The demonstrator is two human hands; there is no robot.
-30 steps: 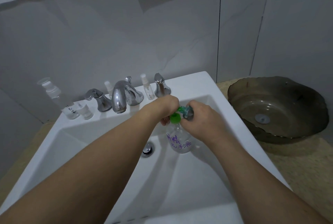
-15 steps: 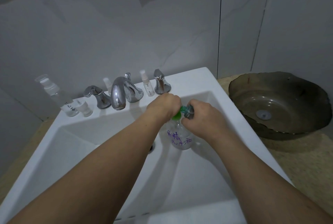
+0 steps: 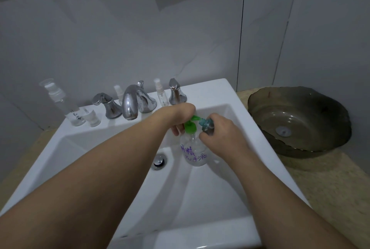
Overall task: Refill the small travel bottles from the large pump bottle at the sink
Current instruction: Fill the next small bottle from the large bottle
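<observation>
A clear large pump bottle (image 3: pixel 193 152) with purple writing and a green pump head (image 3: pixel 190 125) stands in the white sink (image 3: pixel 216 92). My left hand (image 3: pixel 181 114) sits on top of the green pump, fingers curled over it. My right hand (image 3: pixel 217 130) grips a small teal-tinted travel bottle (image 3: pixel 206 125), tilted with its open neck right at the pump's green nozzle. On the back ledge stand other small bottles: a clear spray bottle (image 3: pixel 62 102) at the left, a slim one (image 3: pixel 161 94) between the faucet and right handle, and another (image 3: pixel 118 91) behind the faucet.
A chrome faucet (image 3: pixel 130 102) with two handles (image 3: pixel 106 104) (image 3: pixel 176 92) lines the sink's back ledge. A small clear cap (image 3: pixel 92 117) stands beside the left spray bottle. The drain (image 3: pixel 159 161) is left of the pump bottle. A dark glass basin (image 3: pixel 298 120) rests on the beige counter at right.
My left hand has lifted a little off the pump, so more of the green head and nozzle shows. The travel bottle stays at the nozzle.
</observation>
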